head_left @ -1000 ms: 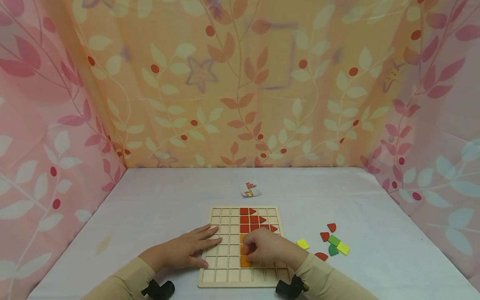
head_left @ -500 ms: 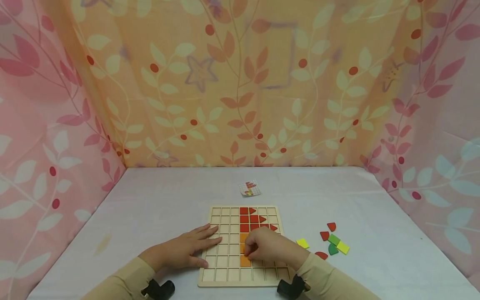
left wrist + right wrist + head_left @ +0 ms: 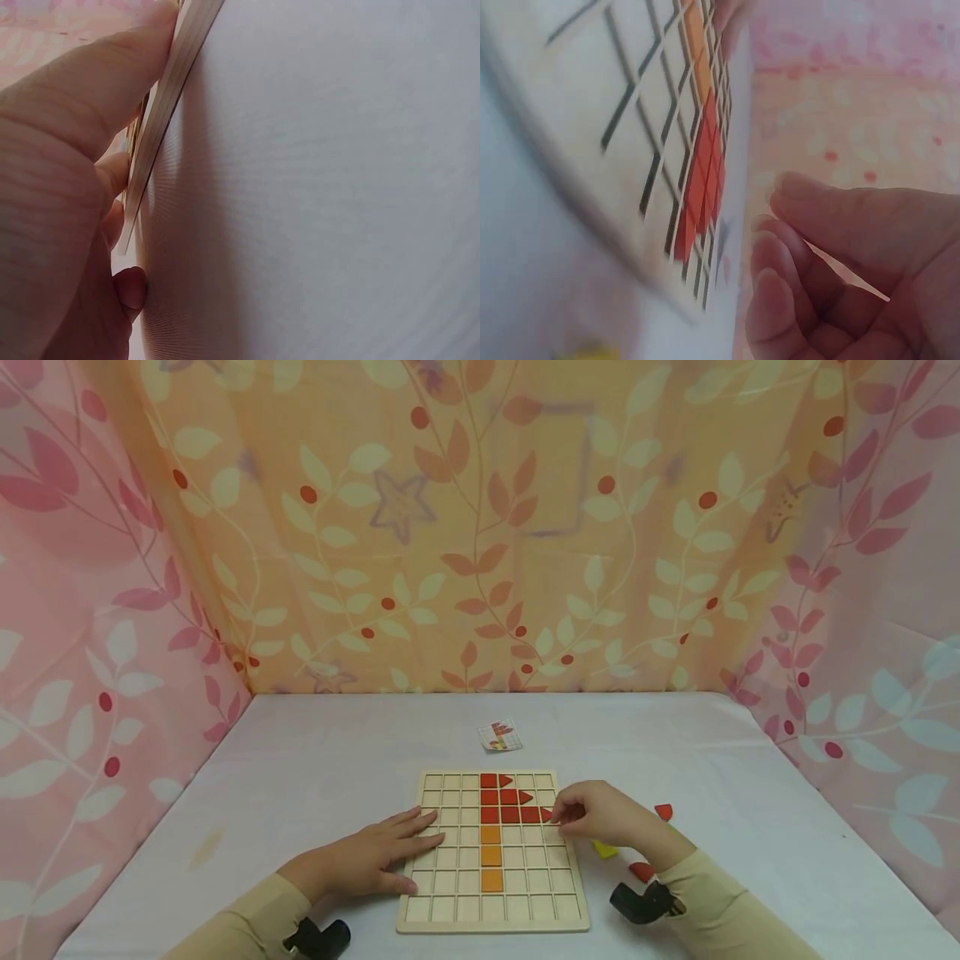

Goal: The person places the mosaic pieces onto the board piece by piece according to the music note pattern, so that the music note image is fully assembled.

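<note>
A wooden grid board [image 3: 517, 910] lies on the white table, holding rows of red tiles [image 3: 489, 797] and a column of orange tiles [image 3: 491, 857]. My left hand [image 3: 360, 858] rests over the board's left edge with its fingers spread; in the left wrist view the thumb [image 3: 97, 82] lies against the board's side [image 3: 161, 120]. Over the right edge, near a red triangle tile [image 3: 546, 815], hovers my right hand [image 3: 600, 814]. Its fingers are loosely bent, and the right wrist view shows nothing between thumb and fingertips [image 3: 771, 296].
Right of the board lie a yellow tile [image 3: 605, 850] and red rounded pieces [image 3: 642, 871], partly covered by my right hand and forearm. A small pattern card [image 3: 500, 737] lies beyond the board. Patterned cloth [image 3: 480, 527] stands around the table's back and sides.
My right hand has left the orange column and moved right to the board's right edge, uncovering the orange tiles and hiding the green pieces. The left hand stays in place.
</note>
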